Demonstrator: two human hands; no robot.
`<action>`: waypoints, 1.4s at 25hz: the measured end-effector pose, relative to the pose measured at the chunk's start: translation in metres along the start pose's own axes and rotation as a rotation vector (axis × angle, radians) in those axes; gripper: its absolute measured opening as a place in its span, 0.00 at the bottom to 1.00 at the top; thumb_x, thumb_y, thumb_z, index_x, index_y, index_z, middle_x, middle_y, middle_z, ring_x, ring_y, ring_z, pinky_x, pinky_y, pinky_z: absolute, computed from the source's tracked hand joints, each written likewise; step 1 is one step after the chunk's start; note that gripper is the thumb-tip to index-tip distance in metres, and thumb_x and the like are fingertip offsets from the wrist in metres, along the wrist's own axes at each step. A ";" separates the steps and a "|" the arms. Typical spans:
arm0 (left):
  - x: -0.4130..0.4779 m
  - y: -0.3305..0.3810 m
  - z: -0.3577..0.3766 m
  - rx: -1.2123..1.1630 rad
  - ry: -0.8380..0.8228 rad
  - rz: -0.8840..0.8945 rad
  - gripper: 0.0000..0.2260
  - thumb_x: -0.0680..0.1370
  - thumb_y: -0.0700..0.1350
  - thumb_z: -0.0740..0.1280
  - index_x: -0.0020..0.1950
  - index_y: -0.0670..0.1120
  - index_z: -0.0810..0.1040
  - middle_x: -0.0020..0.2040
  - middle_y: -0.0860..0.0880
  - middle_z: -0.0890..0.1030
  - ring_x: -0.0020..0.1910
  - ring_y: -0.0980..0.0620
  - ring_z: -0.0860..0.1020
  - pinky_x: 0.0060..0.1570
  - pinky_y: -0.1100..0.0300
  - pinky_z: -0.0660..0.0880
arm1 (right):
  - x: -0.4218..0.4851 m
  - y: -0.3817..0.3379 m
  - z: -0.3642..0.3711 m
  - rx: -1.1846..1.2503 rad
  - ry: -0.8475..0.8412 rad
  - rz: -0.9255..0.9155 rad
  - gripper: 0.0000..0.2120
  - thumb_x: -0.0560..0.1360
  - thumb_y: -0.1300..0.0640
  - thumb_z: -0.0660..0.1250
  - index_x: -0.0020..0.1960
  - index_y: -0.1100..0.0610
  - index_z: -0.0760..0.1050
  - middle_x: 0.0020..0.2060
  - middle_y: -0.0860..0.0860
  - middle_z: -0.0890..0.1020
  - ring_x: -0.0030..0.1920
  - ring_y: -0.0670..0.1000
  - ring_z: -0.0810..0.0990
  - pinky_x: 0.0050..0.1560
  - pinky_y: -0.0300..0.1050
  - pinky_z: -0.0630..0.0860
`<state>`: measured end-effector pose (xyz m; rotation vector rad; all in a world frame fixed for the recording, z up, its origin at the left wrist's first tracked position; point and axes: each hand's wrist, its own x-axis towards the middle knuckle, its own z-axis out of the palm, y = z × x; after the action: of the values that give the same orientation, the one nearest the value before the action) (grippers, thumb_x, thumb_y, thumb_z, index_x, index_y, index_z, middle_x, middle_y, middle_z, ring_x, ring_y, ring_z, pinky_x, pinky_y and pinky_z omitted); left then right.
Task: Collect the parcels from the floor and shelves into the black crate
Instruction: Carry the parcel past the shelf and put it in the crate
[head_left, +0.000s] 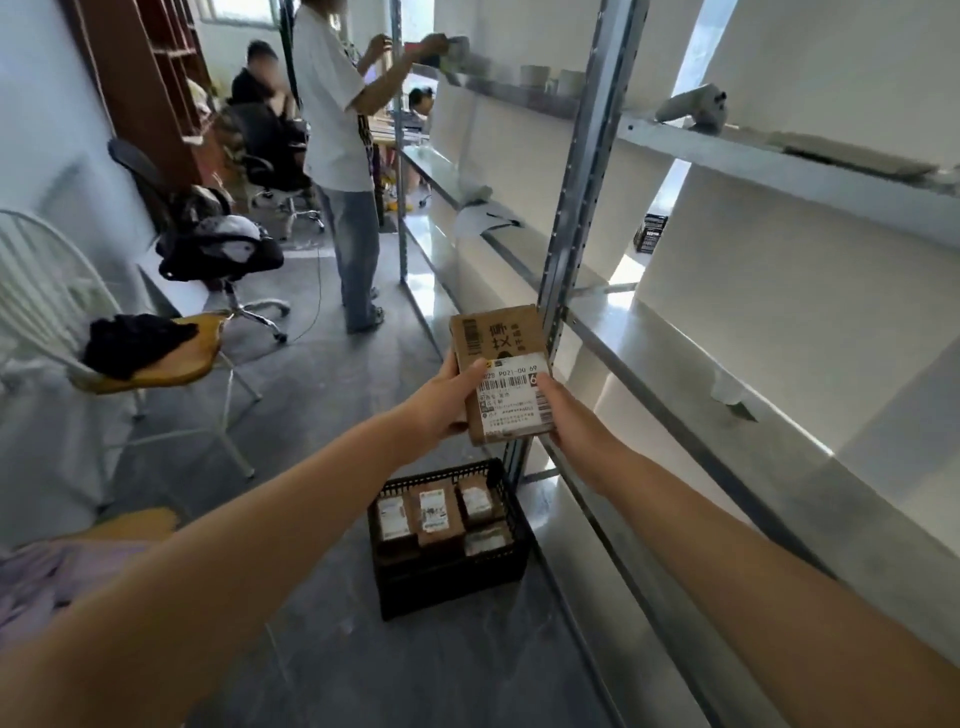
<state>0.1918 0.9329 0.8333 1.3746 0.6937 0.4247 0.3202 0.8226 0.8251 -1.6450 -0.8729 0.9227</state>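
Parcel (501, 371) gripped at lower edges by left hand (441, 402) and right hand (566, 415), high above crate (452, 582). Drop risked: crate nearly filled, bounce-out likely if released early.

A white chair (176, 364) with a wooden seat carries a black cloth (132, 343) — behind it an office chair (132, 166) and a standing person (332, 114).
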 end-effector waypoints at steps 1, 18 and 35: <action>0.011 -0.005 0.004 0.013 0.030 -0.010 0.18 0.81 0.54 0.55 0.71 0.58 0.60 0.53 0.52 0.81 0.56 0.49 0.78 0.63 0.43 0.70 | 0.015 0.006 -0.009 0.000 -0.027 0.013 0.20 0.80 0.42 0.47 0.62 0.47 0.72 0.53 0.48 0.81 0.56 0.47 0.78 0.63 0.47 0.69; 0.263 -0.190 -0.037 0.012 0.063 -0.365 0.20 0.81 0.54 0.54 0.73 0.57 0.57 0.53 0.59 0.78 0.47 0.66 0.76 0.37 0.70 0.75 | 0.287 0.198 -0.021 0.007 -0.150 0.428 0.19 0.79 0.48 0.56 0.68 0.53 0.66 0.49 0.53 0.82 0.45 0.49 0.83 0.32 0.36 0.77; 0.465 -0.639 -0.028 0.023 0.066 -0.728 0.23 0.80 0.58 0.54 0.67 0.44 0.70 0.61 0.44 0.78 0.57 0.46 0.77 0.57 0.54 0.75 | 0.481 0.669 0.006 -0.156 -0.390 0.785 0.19 0.79 0.45 0.55 0.59 0.56 0.76 0.50 0.54 0.84 0.52 0.54 0.82 0.56 0.49 0.76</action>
<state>0.4390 1.1489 0.1139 1.0386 1.1898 -0.1205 0.6000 1.0997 0.1012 -2.0187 -0.5397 1.7940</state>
